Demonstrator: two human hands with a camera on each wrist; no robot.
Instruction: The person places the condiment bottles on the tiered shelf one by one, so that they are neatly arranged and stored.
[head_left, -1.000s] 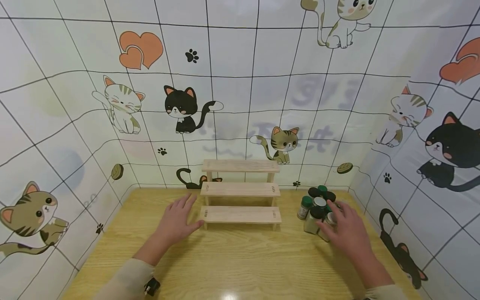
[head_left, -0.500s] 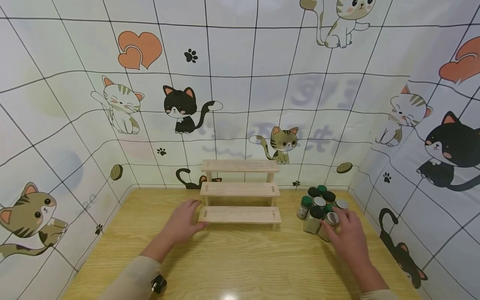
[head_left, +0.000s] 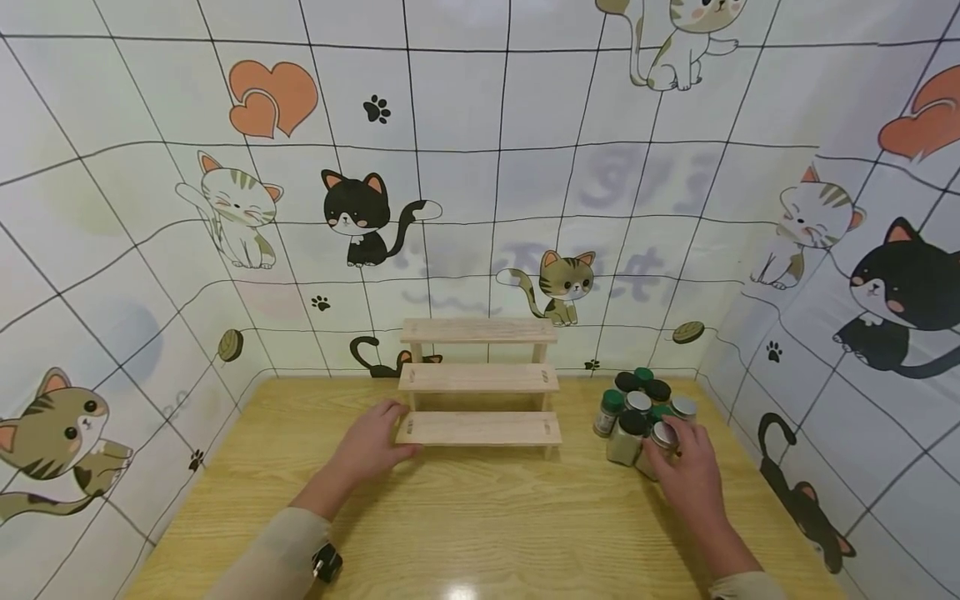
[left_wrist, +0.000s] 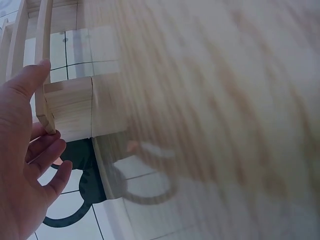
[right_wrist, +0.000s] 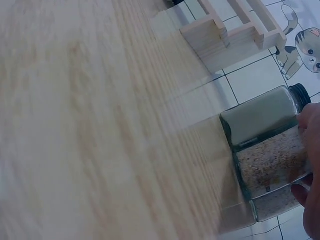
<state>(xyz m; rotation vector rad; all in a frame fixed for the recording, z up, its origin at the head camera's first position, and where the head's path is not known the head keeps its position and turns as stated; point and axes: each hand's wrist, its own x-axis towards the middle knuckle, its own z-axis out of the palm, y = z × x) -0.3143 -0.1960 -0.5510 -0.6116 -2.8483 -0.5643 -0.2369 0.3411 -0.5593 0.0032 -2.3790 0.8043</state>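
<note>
A three-tier wooden display rack (head_left: pixel 480 428) stands at the back of the table. My left hand (head_left: pixel 366 450) grips its left end; in the left wrist view the thumb (left_wrist: pixel 31 79) lies on the bottom shelf's front edge, fingers curled behind the end. At the right, my right hand (head_left: pixel 692 471) holds a silver-lidded glass spice jar (head_left: pixel 663 435) near its top. The right wrist view shows coarse grains in that jar (right_wrist: pixel 272 162), its base on the table. Beside it stands a dark-lidded jar of pale powder (right_wrist: pixel 262 117). Palm and fingers partly hide the held jar.
Several more jars with green (head_left: pixel 612 401), black (head_left: pixel 657 390) and silver lids (head_left: pixel 683 406) crowd behind the held one. A cat-printed sheet (head_left: pixel 465 192) walls the wood-grain table (head_left: pixel 480 517) at the back and sides.
My left hand has moved right and closed on the rack's left end. The right hand has lowered and drawn its fingers in around the silver-lidded jar. The jars and rack stay in place.
</note>
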